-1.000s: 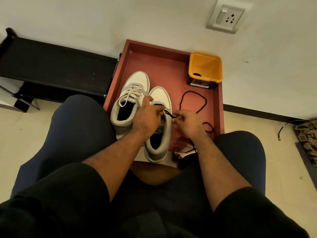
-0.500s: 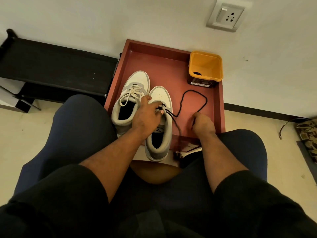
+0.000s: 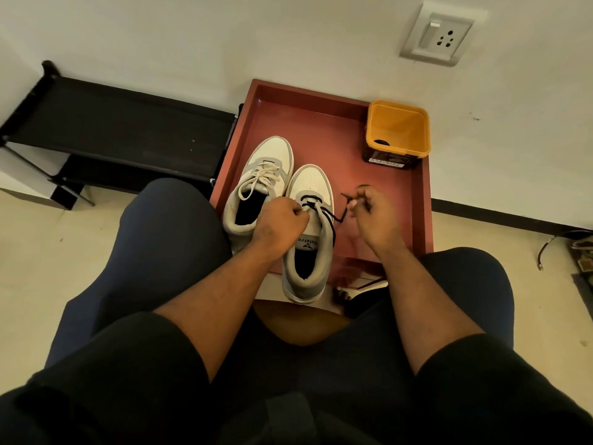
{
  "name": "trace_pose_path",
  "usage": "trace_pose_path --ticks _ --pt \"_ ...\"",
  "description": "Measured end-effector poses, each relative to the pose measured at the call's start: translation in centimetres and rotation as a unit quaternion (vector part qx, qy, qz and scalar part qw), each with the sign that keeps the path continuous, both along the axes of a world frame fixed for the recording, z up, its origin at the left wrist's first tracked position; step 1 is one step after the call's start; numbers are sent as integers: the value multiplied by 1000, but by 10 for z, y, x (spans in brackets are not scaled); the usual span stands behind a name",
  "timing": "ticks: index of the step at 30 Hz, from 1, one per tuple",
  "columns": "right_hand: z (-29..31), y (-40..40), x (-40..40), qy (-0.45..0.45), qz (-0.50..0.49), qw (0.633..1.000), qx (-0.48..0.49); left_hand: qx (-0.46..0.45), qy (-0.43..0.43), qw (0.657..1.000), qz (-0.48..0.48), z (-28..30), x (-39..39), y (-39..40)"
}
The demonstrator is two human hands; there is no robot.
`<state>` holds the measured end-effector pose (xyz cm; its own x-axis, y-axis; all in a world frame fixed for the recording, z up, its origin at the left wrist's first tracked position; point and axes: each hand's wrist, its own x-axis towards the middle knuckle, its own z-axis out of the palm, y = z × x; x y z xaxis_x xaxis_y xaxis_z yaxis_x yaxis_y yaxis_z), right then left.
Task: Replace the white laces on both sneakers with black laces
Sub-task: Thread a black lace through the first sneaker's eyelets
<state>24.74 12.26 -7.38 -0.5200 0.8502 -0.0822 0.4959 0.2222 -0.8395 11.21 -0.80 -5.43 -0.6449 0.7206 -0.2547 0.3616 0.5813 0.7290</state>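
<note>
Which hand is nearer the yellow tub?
Right. The right hand pinches the black lace just below the yellow tub; the left hand sits farther left, on the right sneaker.

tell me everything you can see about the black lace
The black lace is a thin dark cord, partly threaded through the lowest eyelets near the toe of the right-hand sneaker, which stands upright in the red tray. It crosses once over the tongue there. The left hand pinches it at the eyelets; a free length runs off the shoe's side up to the right hand, whose fingers pinch its end above the tray.
</note>
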Motion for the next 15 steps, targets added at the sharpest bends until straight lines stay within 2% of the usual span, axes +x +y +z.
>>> trace_pose_path --ticks 1,3,6,11,15 --pt "8 -6 -3 42 1 999 -28 4 -5 1000 -4 -1 -1 1" --pt "13 -16 -9 56 33 997 -38 12 -43 999 -8 -4 -6 4" --pt "5 -21 -14 4 78 997 2 40 -150 988 18 -4 -8 9" --pt "-4 -27 -19 -33 78 993 86 45 -229 970 68 -16 -7 13" --pt "-10 -31 -26 -53 73 992 92 56 -293 951 84 -19 -12 14"
